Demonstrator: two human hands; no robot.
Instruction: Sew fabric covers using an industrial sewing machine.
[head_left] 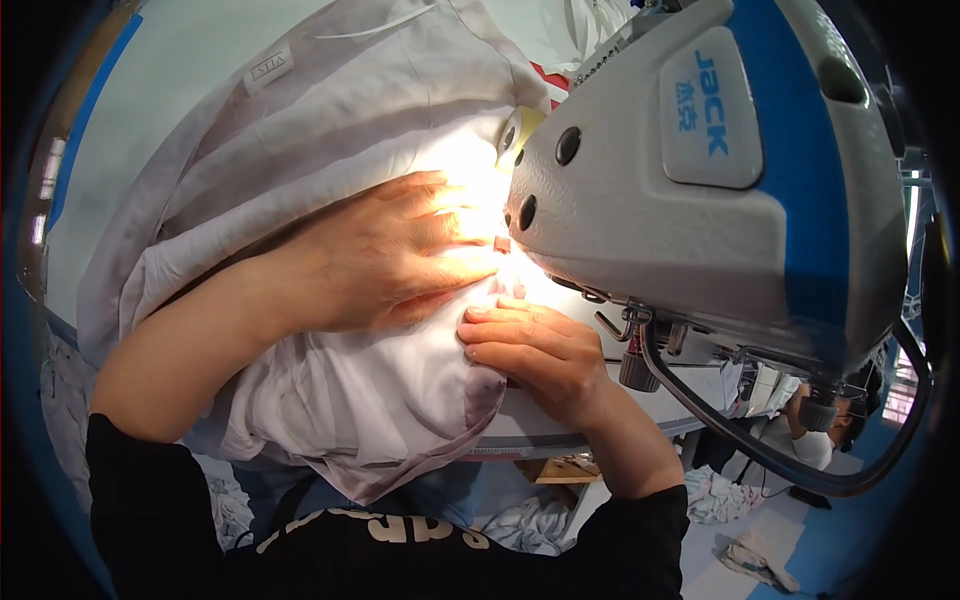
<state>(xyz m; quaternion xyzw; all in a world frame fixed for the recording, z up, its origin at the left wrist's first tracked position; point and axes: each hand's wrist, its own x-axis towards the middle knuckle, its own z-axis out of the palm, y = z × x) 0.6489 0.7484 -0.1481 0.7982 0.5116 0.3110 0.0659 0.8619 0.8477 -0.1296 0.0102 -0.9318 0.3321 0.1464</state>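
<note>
A pale pinkish-white garment (370, 400), with a small sewn-in label (268, 68) at its upper left, is spread over the table and hangs over the front edge. My left hand (400, 250) lies on it with the fingers stretched out, tips near the needle area of a sewing machine (640, 200). Nearer to me, my right hand (535, 345) has its fingers pressed together on the cloth's right edge. Its thumb is hidden. Strong light bleaches the fabric around the fingertips, so the needle and the stitching cannot be made out.
The white and blue machine head fills the upper right, and a dark hose (770, 470) loops below it. The pale tabletop (130, 130) shows at the left. Beyond the table's right side, another person (815, 435) sits. Crumpled cloth (720, 500) lies low down at the right.
</note>
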